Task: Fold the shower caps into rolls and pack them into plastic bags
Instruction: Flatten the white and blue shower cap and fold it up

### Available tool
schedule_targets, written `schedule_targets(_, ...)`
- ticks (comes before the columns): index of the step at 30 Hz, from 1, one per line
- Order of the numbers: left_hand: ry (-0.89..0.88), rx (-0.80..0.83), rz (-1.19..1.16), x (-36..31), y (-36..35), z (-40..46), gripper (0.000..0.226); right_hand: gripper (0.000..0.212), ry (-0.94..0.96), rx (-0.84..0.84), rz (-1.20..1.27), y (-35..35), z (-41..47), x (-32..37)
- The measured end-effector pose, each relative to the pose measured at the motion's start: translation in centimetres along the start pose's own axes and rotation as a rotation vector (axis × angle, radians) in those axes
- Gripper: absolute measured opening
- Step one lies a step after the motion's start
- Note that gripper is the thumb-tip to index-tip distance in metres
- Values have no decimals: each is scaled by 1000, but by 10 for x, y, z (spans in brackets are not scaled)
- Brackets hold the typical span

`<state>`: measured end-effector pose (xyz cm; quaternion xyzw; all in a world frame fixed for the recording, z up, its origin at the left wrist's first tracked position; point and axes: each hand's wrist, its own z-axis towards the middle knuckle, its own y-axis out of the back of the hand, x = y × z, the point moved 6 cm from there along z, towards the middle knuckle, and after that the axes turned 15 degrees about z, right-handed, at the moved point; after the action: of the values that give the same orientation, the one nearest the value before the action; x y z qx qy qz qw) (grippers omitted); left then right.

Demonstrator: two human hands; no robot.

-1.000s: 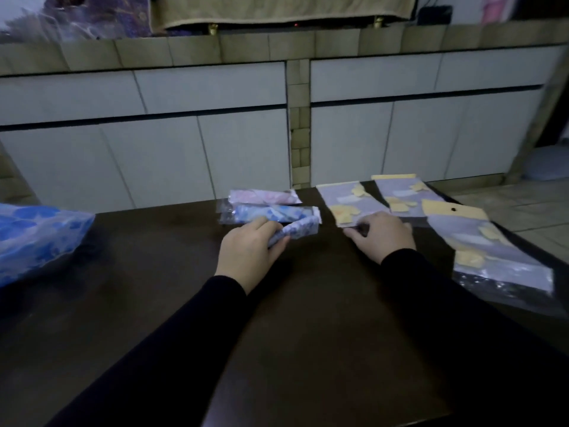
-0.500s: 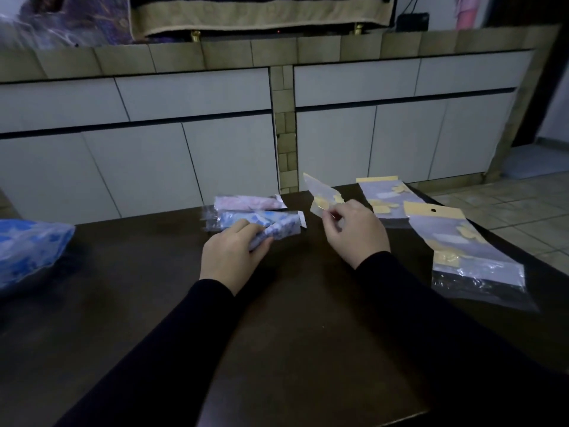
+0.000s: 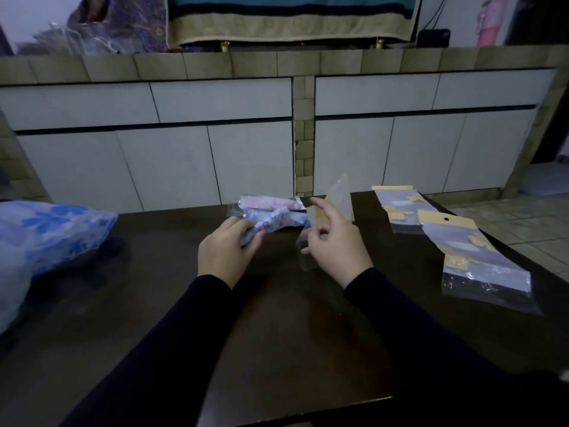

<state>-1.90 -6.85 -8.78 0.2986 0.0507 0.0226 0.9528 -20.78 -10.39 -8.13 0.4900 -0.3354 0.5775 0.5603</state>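
Observation:
My left hand (image 3: 223, 251) grips a rolled blue-and-white shower cap (image 3: 267, 222) just above the dark table (image 3: 277, 334). My right hand (image 3: 334, 245) pinches a clear plastic bag with a yellow header (image 3: 338, 197), lifted off the table and standing nearly upright to the right of the roll. Behind the hands lie two packed rolls, a pink one (image 3: 268, 202) and a blue one (image 3: 295, 217), partly hidden by the held roll.
Two more flat bags with yellow headers lie at the right, one farther back (image 3: 400, 208) and one near the table's right edge (image 3: 480, 260). A bunched blue flowered shower cap (image 3: 46, 235) sits at the far left. White cabinet fronts (image 3: 215, 149) stand beyond the table.
My right hand picked one bag off the table and raised it upright toward the roll. My left hand lifted the roll slightly and tilted it toward the bag.

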Motion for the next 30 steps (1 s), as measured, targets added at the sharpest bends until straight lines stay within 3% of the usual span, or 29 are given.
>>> schedule_targets(5, 52, 21, 9, 19, 11, -2, 16, 50, 144, 3, -34, -15, -7, 33)
schedule_targets(9, 105, 16, 45, 39, 14, -2, 15, 53, 63, 112, -163, -32, -19, 30)
schedule_targets(11, 73, 13, 54, 42, 16, -4, 14, 49, 49, 173, -309, -37, -27, 27)
schedule_targets(14, -36, 2, 53, 41, 18, -7, 14, 26, 105, 158, -490, -33, -27, 38)
schedule_targets(19, -141, 19, -25, 39, 14, -7, 26, 29, 209, 112, -597, -18, -11, 67)
schedule_targets(21, -164, 36, -33, 35, 14, -7, 27, 20, 174, 199, -675, -14, -4, 65)
schedule_targets(24, -212, 46, -39, 26, 14, -10, 27, 33, 82, 456, -1010, -13, 3, 28)
schedule_targets(26, -242, 35, -57, 20, 16, -11, 27, 38, 23, 539, -976, -10, 5, -1)
schedule_targets(30, -282, -41, -106, 5, 26, -10, 21, 52, -50, 541, -645, -11, 2, -28)
